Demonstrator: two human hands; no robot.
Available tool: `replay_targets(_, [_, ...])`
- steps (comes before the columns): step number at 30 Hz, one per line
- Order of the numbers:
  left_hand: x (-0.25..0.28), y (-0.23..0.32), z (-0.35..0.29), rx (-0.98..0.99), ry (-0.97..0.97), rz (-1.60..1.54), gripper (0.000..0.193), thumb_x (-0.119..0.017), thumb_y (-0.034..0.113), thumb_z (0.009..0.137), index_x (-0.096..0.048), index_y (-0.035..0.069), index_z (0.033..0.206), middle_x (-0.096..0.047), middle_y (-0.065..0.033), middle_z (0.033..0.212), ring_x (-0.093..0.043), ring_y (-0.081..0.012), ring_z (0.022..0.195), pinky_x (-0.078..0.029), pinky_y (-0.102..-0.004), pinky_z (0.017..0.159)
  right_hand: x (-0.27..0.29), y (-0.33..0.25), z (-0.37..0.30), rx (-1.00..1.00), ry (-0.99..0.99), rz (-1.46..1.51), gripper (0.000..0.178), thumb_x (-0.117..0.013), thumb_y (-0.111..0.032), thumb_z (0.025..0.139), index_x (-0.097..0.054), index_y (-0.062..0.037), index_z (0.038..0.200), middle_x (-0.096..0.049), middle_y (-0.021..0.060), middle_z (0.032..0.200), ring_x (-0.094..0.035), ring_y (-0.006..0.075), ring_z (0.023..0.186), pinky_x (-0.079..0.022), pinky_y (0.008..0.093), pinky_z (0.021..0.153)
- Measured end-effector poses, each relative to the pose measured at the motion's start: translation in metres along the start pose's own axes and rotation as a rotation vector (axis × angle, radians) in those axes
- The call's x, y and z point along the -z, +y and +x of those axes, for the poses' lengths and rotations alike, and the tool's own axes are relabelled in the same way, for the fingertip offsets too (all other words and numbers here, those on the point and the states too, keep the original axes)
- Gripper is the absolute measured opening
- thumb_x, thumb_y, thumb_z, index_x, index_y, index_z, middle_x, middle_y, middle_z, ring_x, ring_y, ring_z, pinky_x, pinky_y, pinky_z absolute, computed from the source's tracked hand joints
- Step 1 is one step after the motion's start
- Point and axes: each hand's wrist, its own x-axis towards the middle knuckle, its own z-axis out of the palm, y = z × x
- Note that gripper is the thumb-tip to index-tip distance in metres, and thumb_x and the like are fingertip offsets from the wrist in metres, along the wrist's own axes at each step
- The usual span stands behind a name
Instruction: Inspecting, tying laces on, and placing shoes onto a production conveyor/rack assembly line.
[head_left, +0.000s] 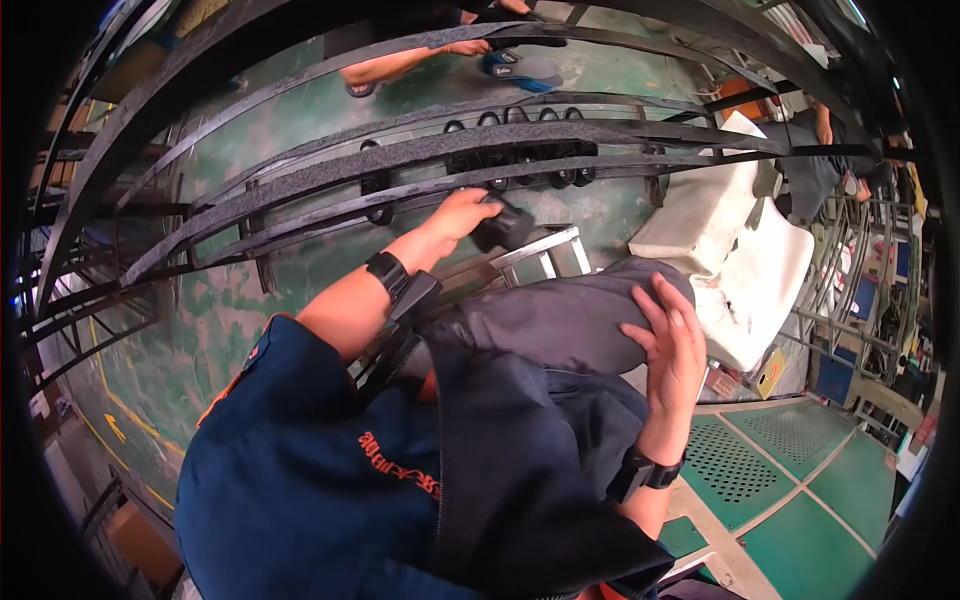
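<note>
The fingers of the left hand (462, 212) are curled shut around a small black blocky tool (503, 228), pressing it up against the underside of the long, dark, rough-surfaced metal bars (400, 155) that arc across the upper part of the view. A row of black U-shaped clamps (520, 145) hangs over those bars just beyond the tool. The fingers of the right hand (672, 345) are spread loosely open and lie flat on the person's own raised knee in grey trousers (570, 315), gripping nothing.

Just below the tool stands a silver metal-framed stool (545, 255), its edge close to the left hand. To the right of the knee lie white padded sacks (735, 250), near the right hand but apart from it. The green painted floor (250, 290) shows through the gaps under the bars and gives open room to the left. At the top, another person's forearm (400, 65) reaches over the far bars, well apart from both hands.
</note>
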Motion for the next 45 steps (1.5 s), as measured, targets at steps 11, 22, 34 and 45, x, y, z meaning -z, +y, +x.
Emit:
replay_targets(11, [0.194,-0.183,0.016,0.409,0.218,1.218,0.034,-0.059,0.022,0.088,-0.073,0.008,0.115,-0.067,-0.0199,0.126,-0.064,-0.0371,0.118,-0.051,-0.0488,0.101,0.065,0.004,-0.053,-0.252,0.141,-0.136,0.041,-0.058,-0.022,0.102,-0.057,0.0053,0.133,-0.069,0.0198,0.120,-0.071,0.0286,0.104,-0.058,0.0366,0.086])
replay_targets(22, [0.212,-0.199,0.023,0.214,0.054,0.942,0.035,-0.054,0.018,0.086,-0.070,0.002,0.113,-0.066,-0.0204,0.128,-0.062,-0.0437,0.114,-0.050,-0.0481,0.098,0.093,-0.005,-0.122,-0.275,0.165,-0.336,0.040,-0.058,-0.020,0.102,-0.057,0.0039,0.134,-0.069,0.0179,0.119,-0.070,0.0265,0.103,-0.056,0.0350,0.086])
replay_targets(34, [-0.101,0.100,0.120,-0.492,-0.355,0.460,0.035,-0.054,0.025,0.104,-0.066,0.007,0.132,-0.066,-0.0043,0.109,-0.061,-0.0133,0.096,-0.051,-0.0286,0.085,0.193,-0.061,-0.393,0.161,1.010,-0.229,0.031,-0.060,-0.022,0.102,-0.066,-0.0019,0.125,-0.072,0.0078,0.109,-0.070,0.0159,0.096,-0.055,0.0291,0.082])
replay_targets(45, [-0.276,0.157,-0.088,-0.813,-0.475,0.735,0.030,-0.059,0.020,0.100,-0.069,-0.004,0.116,-0.068,-0.0132,0.100,-0.062,-0.0223,0.084,-0.050,-0.0338,0.075,0.126,0.094,-0.817,-0.827,2.751,-1.017,0.057,-0.057,-0.040,0.095,-0.056,-0.0051,0.139,-0.060,0.0219,0.137,-0.057,0.0381,0.127,-0.044,0.0452,0.108])
